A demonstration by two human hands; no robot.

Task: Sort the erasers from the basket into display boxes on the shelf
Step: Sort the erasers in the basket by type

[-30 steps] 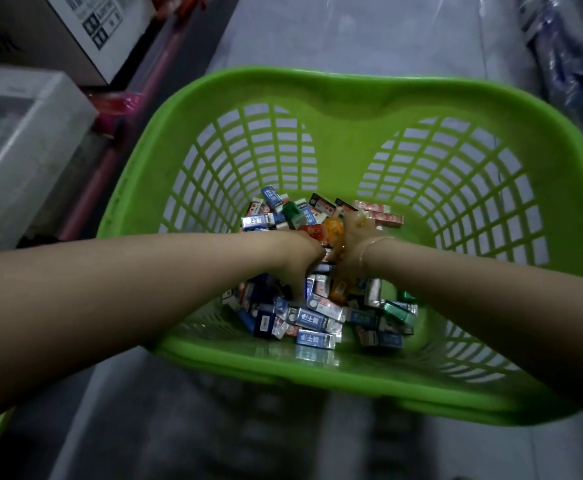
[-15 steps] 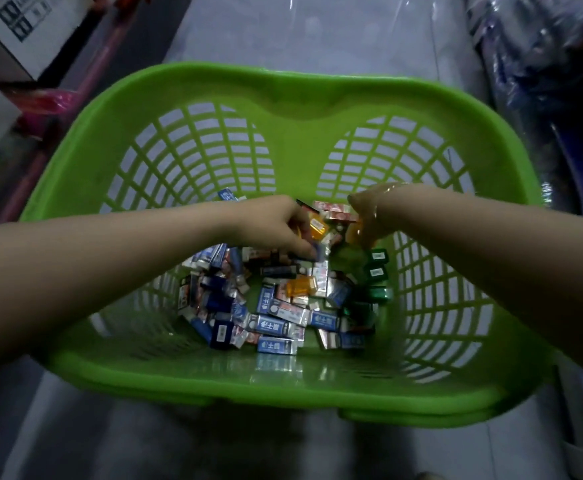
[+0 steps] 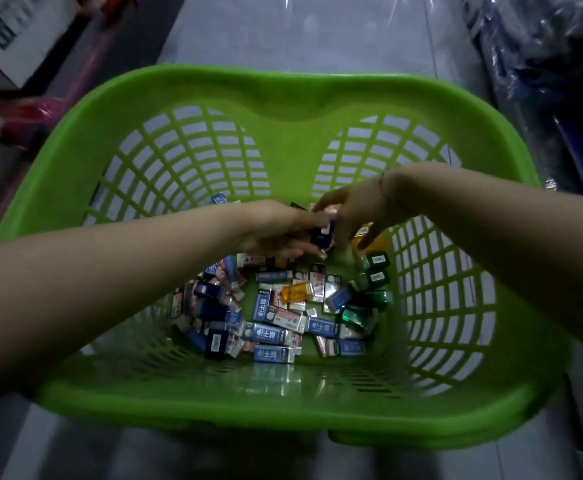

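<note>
A green plastic basket (image 3: 283, 407) stands on the floor below me. Its bottom holds a heap of several small boxed erasers (image 3: 276, 327) in blue, white, red, orange and green sleeves. Both my arms reach down into it. My left hand (image 3: 279, 233) grips a dark blue eraser (image 3: 323, 235) above the far side of the heap. My right hand (image 3: 356, 213) is just beside it with spread fingers touching that eraser and the pile under it. An orange eraser (image 3: 295, 292) lies in the middle of the heap.
A white carton with a printed label (image 3: 9, 32) and a pink shelf rail (image 3: 86, 74) are at the upper left. Dark plastic-wrapped goods (image 3: 542, 53) fill the upper right. Grey floor tiles (image 3: 300, 32) run beyond the basket.
My view has shifted so the basket sits lower and more to the left. My hands rose off the heap, and my left hand now holds a dark blue eraser.
</note>
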